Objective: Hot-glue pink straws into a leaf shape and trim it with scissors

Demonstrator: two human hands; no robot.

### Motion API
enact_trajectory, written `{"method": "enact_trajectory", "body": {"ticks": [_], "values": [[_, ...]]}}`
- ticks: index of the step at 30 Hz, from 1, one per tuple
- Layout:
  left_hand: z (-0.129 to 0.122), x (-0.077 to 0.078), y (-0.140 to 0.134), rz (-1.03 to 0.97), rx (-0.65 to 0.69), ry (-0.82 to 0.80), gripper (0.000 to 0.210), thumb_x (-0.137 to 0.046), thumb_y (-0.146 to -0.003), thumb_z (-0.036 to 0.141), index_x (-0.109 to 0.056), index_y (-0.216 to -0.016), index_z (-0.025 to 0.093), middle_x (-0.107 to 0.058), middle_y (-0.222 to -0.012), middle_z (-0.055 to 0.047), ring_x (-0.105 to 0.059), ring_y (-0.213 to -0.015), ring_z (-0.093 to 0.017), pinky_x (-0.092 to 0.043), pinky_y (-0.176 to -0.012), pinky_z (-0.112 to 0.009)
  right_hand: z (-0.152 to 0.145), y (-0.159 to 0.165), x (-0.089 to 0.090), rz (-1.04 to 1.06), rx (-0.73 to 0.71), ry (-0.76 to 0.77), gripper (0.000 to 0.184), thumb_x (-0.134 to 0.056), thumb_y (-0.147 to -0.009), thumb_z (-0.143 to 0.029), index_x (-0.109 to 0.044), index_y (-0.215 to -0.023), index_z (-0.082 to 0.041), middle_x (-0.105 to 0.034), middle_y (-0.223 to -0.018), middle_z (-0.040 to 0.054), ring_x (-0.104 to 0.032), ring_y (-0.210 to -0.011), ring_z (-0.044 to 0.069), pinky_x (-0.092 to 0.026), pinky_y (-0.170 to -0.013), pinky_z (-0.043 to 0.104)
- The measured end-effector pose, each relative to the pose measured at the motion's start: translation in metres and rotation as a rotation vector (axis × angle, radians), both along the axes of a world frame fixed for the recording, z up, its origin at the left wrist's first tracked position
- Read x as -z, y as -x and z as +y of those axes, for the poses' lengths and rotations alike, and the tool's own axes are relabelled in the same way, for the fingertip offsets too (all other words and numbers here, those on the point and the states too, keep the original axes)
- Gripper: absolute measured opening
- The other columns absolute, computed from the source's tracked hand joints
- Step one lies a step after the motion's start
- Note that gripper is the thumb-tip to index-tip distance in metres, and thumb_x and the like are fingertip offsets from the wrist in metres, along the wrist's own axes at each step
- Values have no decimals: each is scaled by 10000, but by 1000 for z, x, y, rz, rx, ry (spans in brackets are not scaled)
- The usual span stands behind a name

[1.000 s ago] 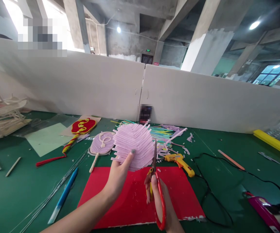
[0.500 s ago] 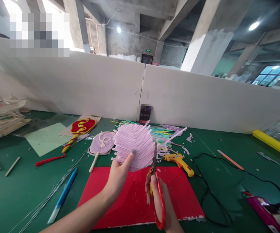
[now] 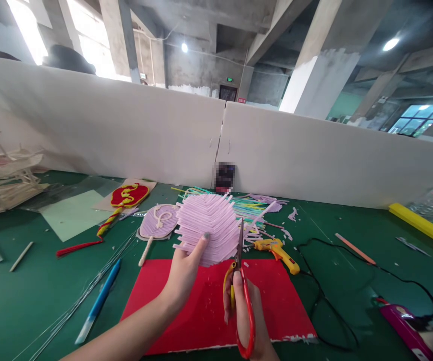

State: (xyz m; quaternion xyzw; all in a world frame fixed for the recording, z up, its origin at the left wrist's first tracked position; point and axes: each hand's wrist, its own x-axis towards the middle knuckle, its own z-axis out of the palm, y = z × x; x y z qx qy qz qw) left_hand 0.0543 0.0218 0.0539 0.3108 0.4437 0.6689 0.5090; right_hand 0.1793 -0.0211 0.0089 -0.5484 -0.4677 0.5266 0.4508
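Note:
My left hand [image 3: 189,263] grips a round lilac panel [image 3: 207,220] by its lower edge, thumb on the front. The panel is made of fuzzy strips laid in a chevron, with uneven ends sticking out on the left and top. In my right hand [image 3: 244,301] is a pair of scissors [image 3: 240,250] with red and yellow handles. Their blades point up along the panel's right edge; whether they touch a strip I cannot tell. Beneath both hands lies a red sheet [image 3: 201,311] with a torn white front edge.
Behind the panel lie lilac, green and yellow strips [image 3: 252,208]. A yellow glue gun [image 3: 278,253] is at the right, its black cord trailing. A lilac fan [image 3: 159,220], a red fan [image 3: 130,193], wires [image 3: 84,296] and a blue pen [image 3: 99,301] lie left. A white partition [image 3: 299,150] stands behind.
A lilac strip that stuck out far at the panel's upper right now looks shorter. The scissor handles have spread apart slightly. My left hand keeps its hold, almost still.

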Motion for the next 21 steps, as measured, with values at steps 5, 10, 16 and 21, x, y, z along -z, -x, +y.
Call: {"method": "enact_trajectory", "body": {"ticks": [5, 10, 16, 21], "values": [[-2, -3, -1, -3, -6, -8, 539, -766, -702, 386, -655, -1176, 156, -680, -1205, -86, -603, -1158, -272, -434, -1039, -382, -1, 0, 2, -21, 23, 3, 582, -335, -849, -740, -501, -693, -204, -452, -474, -43, -439, -385, 87, -349, -370, 192], [-2, -3, -1, -8, -13, 4, 530, -770, -692, 387, -664, -1161, 163, -695, -1176, -83, -614, -1141, -270, -438, -1032, -384, -1, 0, 5, -18, 38, 1, 555, -363, -849, -728, -495, -703, -209, -455, -482, -49, -437, -378, 87, -343, -361, 196], [-3, -5, -2, -19, -16, 6, 528, -773, -688, 401, -670, -1145, 160, -691, -1184, -87, -615, -1142, -273, -435, -1037, -389, -1, 1, 5, -4, 39, 0, 555, -355, -850, -729, -508, -726, -211, -461, -489, -48, -440, -379, 90, -341, -356, 198], [-5, -6, -2, -46, -12, 23, 536, -786, -677, 397, -670, -1143, 161, -691, -1185, -87, -608, -1153, -276, -433, -1043, -395, -1, 2, 6, -10, 55, 16, 563, -354, -842, -741, -489, -695, -214, -445, -475, -49, -426, -365, 89, -334, -348, 201]]}}
